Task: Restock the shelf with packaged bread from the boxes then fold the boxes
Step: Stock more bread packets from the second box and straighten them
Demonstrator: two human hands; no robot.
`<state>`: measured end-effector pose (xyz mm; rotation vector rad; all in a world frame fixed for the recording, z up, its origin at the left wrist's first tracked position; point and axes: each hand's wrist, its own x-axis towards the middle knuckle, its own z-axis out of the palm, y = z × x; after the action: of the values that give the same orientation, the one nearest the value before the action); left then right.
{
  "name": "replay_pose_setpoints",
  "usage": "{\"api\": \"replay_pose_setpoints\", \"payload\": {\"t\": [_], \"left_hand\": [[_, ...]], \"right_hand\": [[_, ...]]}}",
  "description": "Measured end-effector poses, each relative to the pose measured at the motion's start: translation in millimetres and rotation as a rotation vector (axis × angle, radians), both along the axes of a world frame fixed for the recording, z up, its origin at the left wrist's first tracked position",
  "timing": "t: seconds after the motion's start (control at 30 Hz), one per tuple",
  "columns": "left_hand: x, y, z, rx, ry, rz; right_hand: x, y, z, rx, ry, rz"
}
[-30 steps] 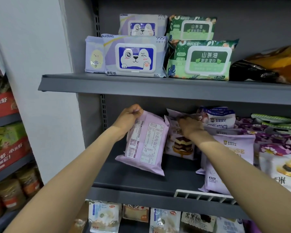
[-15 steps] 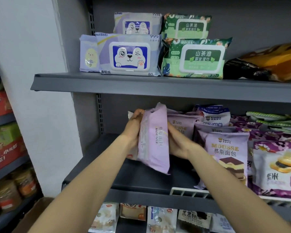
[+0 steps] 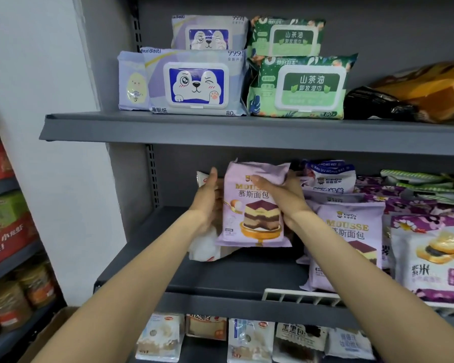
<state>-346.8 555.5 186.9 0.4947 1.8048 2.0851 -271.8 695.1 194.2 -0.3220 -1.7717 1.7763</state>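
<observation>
A lilac mousse bread pack (image 3: 254,221) with a layered cake picture stands upright, front facing me, at the left of the grey middle shelf (image 3: 220,276). My left hand (image 3: 207,203) holds its left edge. My right hand (image 3: 281,195) grips its upper right side, fingers over the front. A white pack (image 3: 203,247) sits partly hidden behind it, at my left hand. A second mousse bread pack (image 3: 349,242) and purple rice bread packs (image 3: 430,258) stand to the right. A cardboard box corner (image 3: 55,328) shows at lower left.
Wet-wipe packs (image 3: 194,82) and green wipe packs (image 3: 299,87) fill the top shelf, with an orange-black bag (image 3: 417,95) at right. A white wire divider (image 3: 299,296) lines the middle shelf's front right. More bread packs (image 3: 247,339) sit on the lower shelf. Another rack (image 3: 5,231) stands at left.
The pack has been turned from back-facing, through edge-on, to front-facing and set upright further back on the shelf. My right hand came from the neighbouring packs onto it.
</observation>
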Motion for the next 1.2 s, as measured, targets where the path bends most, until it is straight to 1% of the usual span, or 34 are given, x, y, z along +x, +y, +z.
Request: {"api": "replay_pose_setpoints", "payload": {"t": [0.07, 0.1, 0.17, 0.2, 0.27, 0.33, 0.37, 0.4, 0.47, 0.5, 0.57, 0.6, 0.63, 0.77, 0.83, 0.87, 0.93, 1.0, 1.03, 1.07, 1.1, 1.13, 1.2], "left_hand": [[4, 2, 1, -0.013, -0.029, -0.135], [4, 4, -1, -0.053, 0.016, -0.177], [7, 10, -3, -0.116, 0.119, -0.186], [8, 12, -4, -0.119, 0.129, -0.168], [9, 16, -6, -0.111, 0.120, -0.171], [8, 19, -6, -0.143, 0.158, -0.188], [7, 18, -7, -0.223, 0.229, -0.189], [5, 17, -8, -0.361, 0.337, -0.189], [1, 12, -7, -0.739, 0.571, -0.229], [2, 9, -7, -0.934, 0.659, -0.244], [7, 4, -10, -1.278, 0.745, -0.248], [9, 4, -11, -1.375, 0.743, -0.246], [11, 4, -13, -1.407, 0.730, -0.250], [3, 7, -9, -1.302, 0.654, -0.250], [-10, 2, -1, -1.276, 0.579, -0.265], [-17, -4, 4, -1.236, 0.517, -0.270], [-28, -16, 10, -1.095, 0.376, -0.275], [-39, -26, 12, -0.937, 0.215, -0.286], [-43, -29, 12, -0.895, 0.169, -0.298], [-45, -32, 12, -0.906, 0.164, -0.312], [-47, -33, 13, -0.955, 0.196, -0.321], [-47, -33, 15, -1.033, 0.269, -0.329], [-46, -32, 18, -1.221, 0.483, -0.291]], "right_hand": [[1, 3, 6, 0.153, -0.021, -0.096], [1, 3, 8, 0.246, -0.041, -0.142], [2, 3, 13, 0.454, -0.069, -0.223], [3, 4, 17, 0.543, -0.086, -0.246], [9, 7, 24, 0.652, -0.138, -0.246], [13, 12, 28, 0.683, -0.179, -0.198], [14, 14, 28, 0.695, -0.192, -0.185], [15, 16, 28, 0.713, -0.193, -0.188], [15, 17, 25, 0.752, -0.185, -0.217], [13, 17, 22, 0.761, -0.185, -0.234], [9, 15, 17, 0.755, -0.203, -0.246], [7, 14, 16, 0.757, -0.211, -0.242], [5, 13, 14, 0.763, -0.214, -0.232], [2, 13, 15, 0.803, -0.218, -0.225], [0, 16, 14, 0.854, -0.249, -0.242], [-1, 17, 13, 0.898, -0.272, -0.249], [-1, 20, 13, 1.007, -0.341, -0.259], [1, 21, 15, 1.169, -0.445, -0.293], [2, 20, 17, 1.261, -0.509, -0.319], [3, 19, 18, 1.352, -0.570, -0.344], [3, 18, 19, 1.436, -0.622, -0.362], [3, 17, 19, 1.500, -0.662, -0.363], [1, 16, 18, 1.552, -0.705, -0.320]]}}
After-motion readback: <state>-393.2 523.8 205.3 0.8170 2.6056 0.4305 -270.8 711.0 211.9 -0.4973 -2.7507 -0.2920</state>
